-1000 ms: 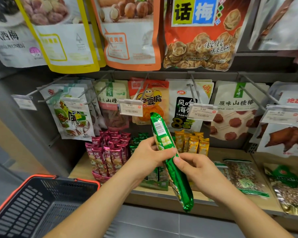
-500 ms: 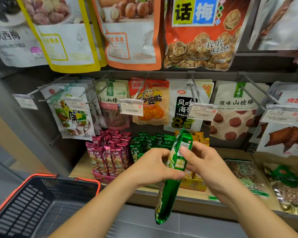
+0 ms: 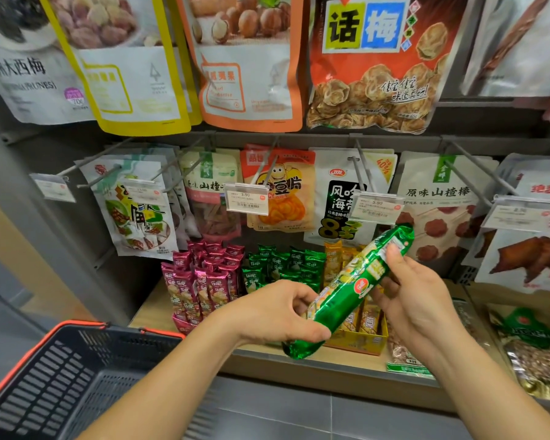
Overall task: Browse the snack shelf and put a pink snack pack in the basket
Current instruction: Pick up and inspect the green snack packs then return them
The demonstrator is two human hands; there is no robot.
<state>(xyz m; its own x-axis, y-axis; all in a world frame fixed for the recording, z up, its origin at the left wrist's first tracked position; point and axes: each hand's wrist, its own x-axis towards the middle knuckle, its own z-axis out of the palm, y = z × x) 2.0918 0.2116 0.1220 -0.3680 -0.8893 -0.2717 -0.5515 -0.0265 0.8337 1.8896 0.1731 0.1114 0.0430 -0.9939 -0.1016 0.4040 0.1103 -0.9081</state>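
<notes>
We gripped a green pack (image 3: 353, 290) in both hands' fingers (image 3: 394, 253); upright pink packs (image 3: 204, 281) stood leftward, nearest our left hand (image 3: 277, 312).

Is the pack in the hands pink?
No: the pack gripped by the left hand and the right hand is green; the pink packs stand on the shelf.

Green pack (image 3: 356, 290); pink packs (image 3: 200, 281); black slotted basket (image 3: 45, 392), orange rim.
</notes>
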